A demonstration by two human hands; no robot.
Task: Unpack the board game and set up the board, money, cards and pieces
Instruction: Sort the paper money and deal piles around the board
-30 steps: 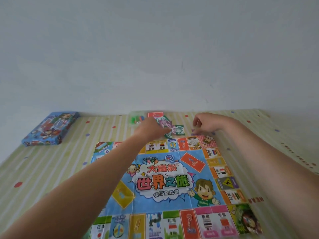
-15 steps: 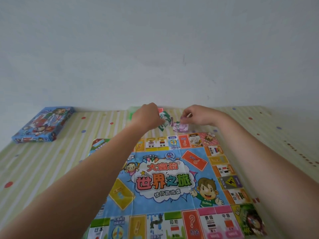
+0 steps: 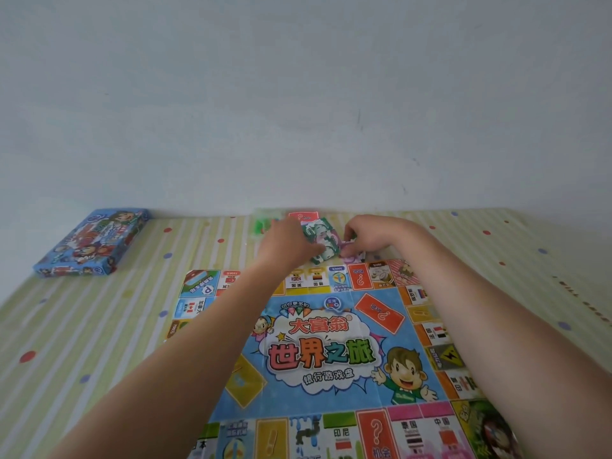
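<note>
Left hand [image 3: 284, 246], right hand [image 3: 367, 236] gripping money [image 3: 326, 241], striped mat [image 3: 99, 326], pale wall [image 3: 298, 94]

Open striped mat [image 3: 99, 326] L of game board [image 3: 324, 342], wide lane up to wall [image 3: 298, 111]; only game box [image 3: 89, 243] in far-L corner. Open mat on R side too. Centre blocked: left forearm [image 3: 198, 359] & right forearm [image 3: 496, 326] across board, left hand [image 3: 284, 246] & right hand [image 3: 367, 236] close together, gripping paper money [image 3: 323, 241] at far edge. Behind them, red card [image 3: 303, 216] & green pieces [image 3: 265, 223] tight vs wall.
</note>
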